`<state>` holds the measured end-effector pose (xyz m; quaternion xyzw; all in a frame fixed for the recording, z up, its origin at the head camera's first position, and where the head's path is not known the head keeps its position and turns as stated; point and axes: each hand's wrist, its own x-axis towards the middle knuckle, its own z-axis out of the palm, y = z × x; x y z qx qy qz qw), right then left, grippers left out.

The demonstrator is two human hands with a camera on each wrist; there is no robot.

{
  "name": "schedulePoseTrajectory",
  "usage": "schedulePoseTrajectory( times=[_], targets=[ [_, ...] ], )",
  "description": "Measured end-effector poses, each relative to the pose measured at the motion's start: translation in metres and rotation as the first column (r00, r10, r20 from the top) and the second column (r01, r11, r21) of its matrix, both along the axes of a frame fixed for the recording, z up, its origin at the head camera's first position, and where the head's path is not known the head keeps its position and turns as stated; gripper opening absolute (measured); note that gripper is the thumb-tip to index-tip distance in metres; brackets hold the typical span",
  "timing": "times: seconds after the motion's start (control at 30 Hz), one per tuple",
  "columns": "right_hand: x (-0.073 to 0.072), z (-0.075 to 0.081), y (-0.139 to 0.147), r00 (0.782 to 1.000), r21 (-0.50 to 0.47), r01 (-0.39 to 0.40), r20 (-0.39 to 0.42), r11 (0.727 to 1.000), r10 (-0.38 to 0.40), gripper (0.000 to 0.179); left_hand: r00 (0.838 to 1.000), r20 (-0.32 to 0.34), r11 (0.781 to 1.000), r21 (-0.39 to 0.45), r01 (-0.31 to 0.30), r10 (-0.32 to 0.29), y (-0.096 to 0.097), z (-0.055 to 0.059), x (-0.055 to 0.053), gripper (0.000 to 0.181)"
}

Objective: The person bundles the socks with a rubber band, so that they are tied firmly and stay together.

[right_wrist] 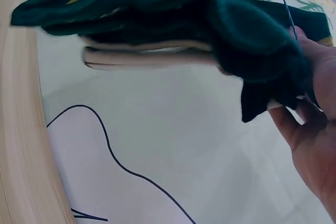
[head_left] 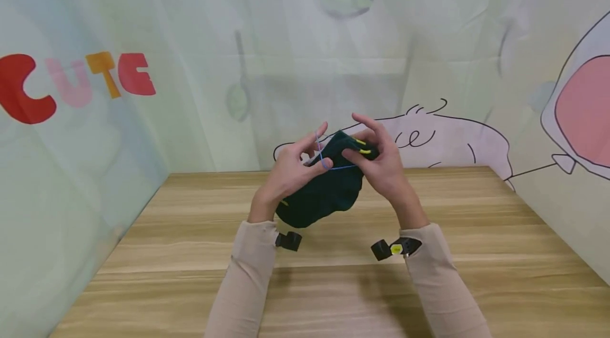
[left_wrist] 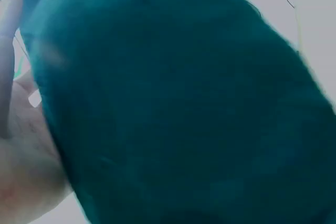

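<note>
A dark green piece of cloth (head_left: 316,197) with short yellow marks hangs between my two hands above the table. My right hand (head_left: 386,166) pinches its upper right end between thumb and fingers. A thin blue band (head_left: 342,168) passes over the thumb and forefinger of my left hand (head_left: 290,168), which stand spread apart, and runs right across the cloth. The left wrist view is mostly filled by the cloth (left_wrist: 184,108), which hides part of that hand. Loose folds of cloth (right_wrist: 157,14) show in the right wrist view, beside the taut blue band (right_wrist: 286,9).
Below the hands lies a wood-grain table (head_left: 329,274). A pale printed curtain (head_left: 200,89) with cartoon drawings and coloured letters stands behind and at both sides. Each wrist wears a small black camera on a strap.
</note>
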<state>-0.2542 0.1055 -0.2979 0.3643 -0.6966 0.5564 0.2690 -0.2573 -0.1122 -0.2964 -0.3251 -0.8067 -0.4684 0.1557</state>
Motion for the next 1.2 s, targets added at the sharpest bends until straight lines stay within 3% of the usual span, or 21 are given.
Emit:
schedulePoseTrajectory(
  times=[0.17,0.3,0.6,0.77,0.97,1.2],
  targets=[
    [-0.003,0.000,-0.001,1.000,-0.157,-0.016,-0.022,0.988,0.012,0.068,0.998,0.067,1.000,0.012,-0.007,0.006,-0.002,-0.001,0.000,0.108],
    [-0.004,0.000,-0.002,0.999,-0.236,-0.010,-0.034,0.972,0.002,0.068,0.995,0.099,1.000,0.007,0.012,-0.013,-0.001,0.000,0.001,0.104],
    [-0.006,-0.004,-0.006,0.998,-0.184,0.030,-0.049,0.983,-0.040,0.066,0.994,0.099,0.998,-0.035,-0.050,0.054,0.003,0.003,0.005,0.064],
    [-0.005,-0.005,-0.005,0.999,-0.207,0.046,-0.006,0.977,-0.049,0.066,0.990,0.125,0.998,0.009,-0.067,0.066,0.006,0.004,0.006,0.047],
    [-0.004,-0.005,-0.005,0.999,-0.222,0.039,0.021,0.974,-0.036,0.067,0.993,0.109,0.991,0.121,-0.053,0.040,0.006,0.005,0.005,0.031],
    [-0.004,-0.004,-0.006,0.999,-0.208,0.034,0.034,0.978,-0.027,0.067,0.995,0.099,0.990,0.141,0.011,-0.025,0.003,0.007,0.010,0.033]
  ],
)
